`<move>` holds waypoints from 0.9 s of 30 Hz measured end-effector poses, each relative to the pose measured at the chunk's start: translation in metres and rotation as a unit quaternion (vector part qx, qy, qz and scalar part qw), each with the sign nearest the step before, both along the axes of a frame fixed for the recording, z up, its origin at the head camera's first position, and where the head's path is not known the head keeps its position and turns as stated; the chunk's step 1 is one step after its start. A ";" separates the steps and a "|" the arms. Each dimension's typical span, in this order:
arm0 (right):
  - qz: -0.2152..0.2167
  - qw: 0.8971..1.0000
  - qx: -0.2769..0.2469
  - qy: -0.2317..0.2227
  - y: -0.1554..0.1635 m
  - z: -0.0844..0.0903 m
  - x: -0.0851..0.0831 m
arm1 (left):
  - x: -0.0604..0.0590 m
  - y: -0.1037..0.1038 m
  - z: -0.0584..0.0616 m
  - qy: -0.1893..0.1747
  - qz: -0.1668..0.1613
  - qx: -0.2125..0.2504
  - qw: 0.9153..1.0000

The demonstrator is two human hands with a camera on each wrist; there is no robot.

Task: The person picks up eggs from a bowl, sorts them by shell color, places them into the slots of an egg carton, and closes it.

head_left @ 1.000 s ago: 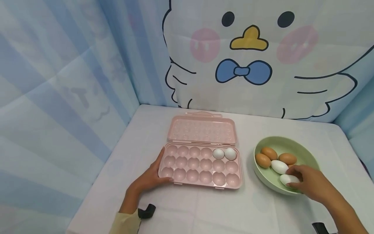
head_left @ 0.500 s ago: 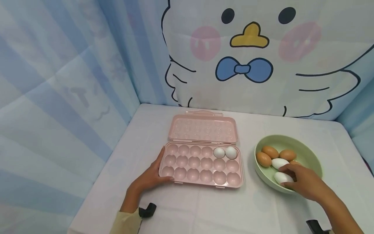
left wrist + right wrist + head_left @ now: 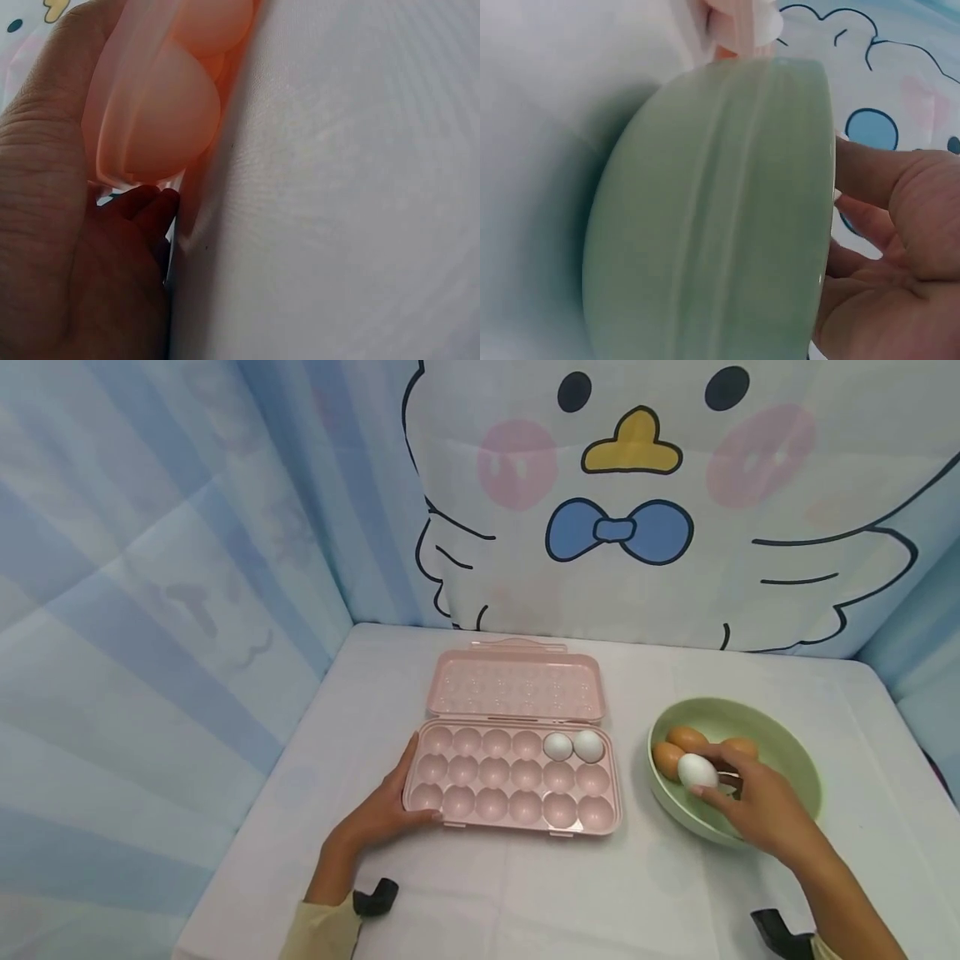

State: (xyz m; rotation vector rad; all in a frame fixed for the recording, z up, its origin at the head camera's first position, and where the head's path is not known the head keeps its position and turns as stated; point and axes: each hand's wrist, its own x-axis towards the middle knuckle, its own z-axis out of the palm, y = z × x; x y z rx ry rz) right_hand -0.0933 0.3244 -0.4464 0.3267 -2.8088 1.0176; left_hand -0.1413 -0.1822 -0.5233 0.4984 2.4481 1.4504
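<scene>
A pink egg box (image 3: 510, 773) lies with its lid (image 3: 517, 685) folded back. Two white eggs (image 3: 573, 747) fill the right end of its back row; the other cups are bare. My left hand (image 3: 381, 814) grips the box's front left corner, thumb along the front edge and fingers on the left side. In the left wrist view, fingertips (image 3: 157, 214) curl at the box's wall. Over the green bowl (image 3: 797, 768), my right hand (image 3: 765, 806) pinches a white egg (image 3: 697, 772) between thumb and fingers. Brown eggs (image 3: 667, 760) sit in the bowl, partly hidden by that hand.
White cloth covers the table (image 3: 465, 893). A patterned curtain (image 3: 622, 585) with a cartoon bird hangs along the back edge, and blue striped cloth (image 3: 150, 652) hangs on the left. The bowl's wall (image 3: 705, 225) fills much of the right wrist view.
My right hand has lifted the white egg and moved it left and up, toward the bowl's left side. The left hand keeps its grip on the egg box.
</scene>
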 end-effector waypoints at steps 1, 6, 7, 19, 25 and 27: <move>-0.007 1.000 -0.020 0.003 -0.003 0.000 -0.001 | 0.000 0.000 0.000 0.001 0.002 -0.003 1.000; -0.034 0.992 -0.123 0.014 -0.023 -0.003 -0.005 | 0.001 -0.002 0.001 0.003 0.006 -0.003 1.000; -0.039 0.989 -0.139 0.017 -0.028 -0.004 -0.005 | 0.001 -0.002 0.000 0.005 0.005 0.000 1.000; -0.073 0.966 -0.246 -0.003 -0.076 0.003 -0.011 | -0.004 -0.001 0.000 -0.002 0.006 0.003 1.000; -0.013 0.955 -0.297 0.008 -0.111 -0.004 -0.020 | -0.003 -0.003 0.000 -0.005 0.004 0.012 1.000; 0.001 0.950 -0.311 0.007 -0.121 -0.007 -0.025 | -0.003 -0.003 0.001 -0.005 0.001 0.015 1.000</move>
